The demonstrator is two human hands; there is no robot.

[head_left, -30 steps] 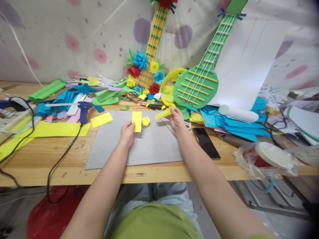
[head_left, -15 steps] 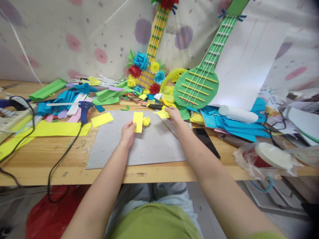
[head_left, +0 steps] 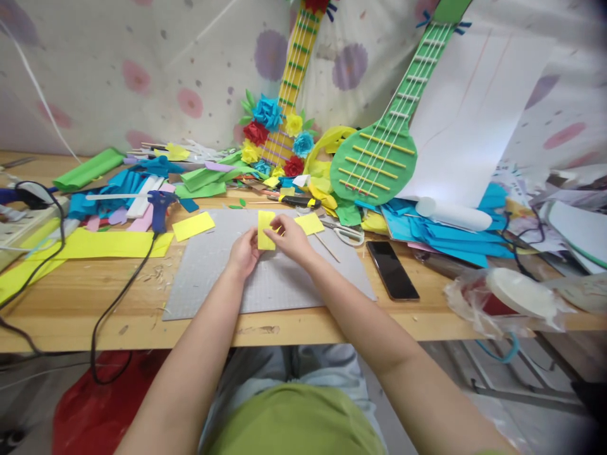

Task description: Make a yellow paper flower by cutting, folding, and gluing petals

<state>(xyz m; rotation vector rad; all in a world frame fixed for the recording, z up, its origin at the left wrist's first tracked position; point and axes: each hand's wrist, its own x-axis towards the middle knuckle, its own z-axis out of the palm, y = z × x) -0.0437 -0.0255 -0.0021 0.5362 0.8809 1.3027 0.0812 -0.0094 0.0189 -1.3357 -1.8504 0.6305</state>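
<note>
My left hand (head_left: 244, 251) pinches a small yellow paper strip (head_left: 264, 229) upright over the grey cutting mat (head_left: 284, 284). Right beside it, my right hand (head_left: 290, 237) has its fingers closed on the same strip's right edge. Another yellow paper piece (head_left: 310, 223) lies flat on the mat just right of my right hand. The small yellow paper flower seen earlier is hidden behind my right hand.
A blue glue gun (head_left: 159, 208) with a black cord lies left of the mat, beside yellow paper sheets (head_left: 114, 244). Scissors (head_left: 346, 232) and a black phone (head_left: 392, 270) lie to the right. Two paper guitars (head_left: 377, 158) lean on the back wall amid coloured scraps.
My right hand put down the yellow piece it held at the mat's far edge and came left to the strip in my left hand. The left hand stayed put.
</note>
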